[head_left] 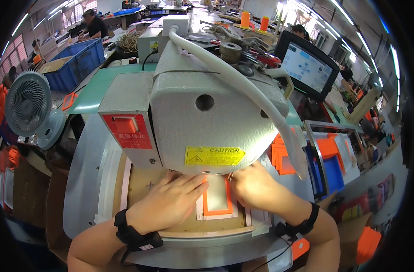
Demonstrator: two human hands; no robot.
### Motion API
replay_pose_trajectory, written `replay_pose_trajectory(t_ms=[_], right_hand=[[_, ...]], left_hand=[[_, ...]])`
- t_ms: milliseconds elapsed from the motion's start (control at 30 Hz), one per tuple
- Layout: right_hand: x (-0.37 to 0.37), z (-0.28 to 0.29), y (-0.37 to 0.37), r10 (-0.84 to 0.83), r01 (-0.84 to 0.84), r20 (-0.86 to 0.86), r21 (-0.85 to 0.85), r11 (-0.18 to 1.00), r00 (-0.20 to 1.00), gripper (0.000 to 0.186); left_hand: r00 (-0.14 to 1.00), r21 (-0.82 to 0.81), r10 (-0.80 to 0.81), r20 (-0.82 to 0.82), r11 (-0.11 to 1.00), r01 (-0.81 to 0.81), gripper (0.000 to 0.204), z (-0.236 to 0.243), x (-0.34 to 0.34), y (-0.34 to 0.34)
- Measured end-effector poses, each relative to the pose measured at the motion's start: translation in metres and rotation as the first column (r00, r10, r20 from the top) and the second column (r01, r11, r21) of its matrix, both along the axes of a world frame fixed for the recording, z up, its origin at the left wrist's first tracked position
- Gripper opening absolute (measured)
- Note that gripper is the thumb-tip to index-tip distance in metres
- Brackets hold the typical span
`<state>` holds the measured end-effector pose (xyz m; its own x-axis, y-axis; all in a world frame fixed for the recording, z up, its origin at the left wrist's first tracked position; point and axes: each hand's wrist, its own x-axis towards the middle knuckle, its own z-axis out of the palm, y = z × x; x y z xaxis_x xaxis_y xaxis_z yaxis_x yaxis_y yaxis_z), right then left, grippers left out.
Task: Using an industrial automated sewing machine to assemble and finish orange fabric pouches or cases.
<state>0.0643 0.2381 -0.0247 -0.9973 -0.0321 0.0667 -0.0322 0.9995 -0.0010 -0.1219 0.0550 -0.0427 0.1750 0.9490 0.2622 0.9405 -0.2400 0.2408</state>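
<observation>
Beneath the grey head [179, 122] of an industrial sewing machine lies an orange-bordered piece [218, 212] with a pale window. It rests on a white-edged holder over a tan board [143, 183]. My left hand [168, 201] lies flat on the left side of this piece, fingers stretched out, tips at the orange border. On the other side my right hand [252, 183] is curled by the right border, close under the machine head. Something small and dark shows at its fingertips, too small to name. The needle area and the piece's far end are hidden behind the machine head.
A red emergency switch [126, 126] sits on the machine's left. Right of it are a touch screen [306, 65], orange pieces [284, 158] and a blue tray [335, 174]. A fan [29, 102] and blue crate [82, 63] stand left. Another person [95, 25] sits far back.
</observation>
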Motion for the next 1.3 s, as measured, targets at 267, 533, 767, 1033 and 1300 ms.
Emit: replay_pose_trajectory(t_ms=[267,533,767,1033,1300], right_hand=[[0.008,0.013,0.007,-0.066,0.092,0.166,-0.156,0.983,0.984,0.067],[0.000,0.016,-0.005,-0.133,0.160,0.270,-0.080,0.984,0.954,0.067],[0.001,0.013,0.002,-0.087,0.159,0.285,-0.242,0.957,0.955,0.072],[0.008,0.008,-0.007,-0.160,0.227,0.254,-0.257,0.939,0.954,0.081],[0.015,-0.003,-0.008,-0.179,0.212,0.180,-0.184,0.960,0.967,0.074]], left_hand=[[0.992,-0.132,-0.107,0.069,0.985,0.115,0.052,-0.002,-0.010,-0.001],[0.976,-0.168,-0.215,0.022,0.962,0.216,0.057,0.011,-0.002,-0.007],[0.985,-0.119,-0.140,-0.097,0.985,0.128,0.047,0.007,0.012,-0.010],[0.985,-0.199,-0.134,-0.107,0.974,0.110,0.048,0.019,0.007,-0.009],[0.984,-0.102,-0.083,-0.159,0.992,0.067,0.043,0.011,0.019,-0.018]])
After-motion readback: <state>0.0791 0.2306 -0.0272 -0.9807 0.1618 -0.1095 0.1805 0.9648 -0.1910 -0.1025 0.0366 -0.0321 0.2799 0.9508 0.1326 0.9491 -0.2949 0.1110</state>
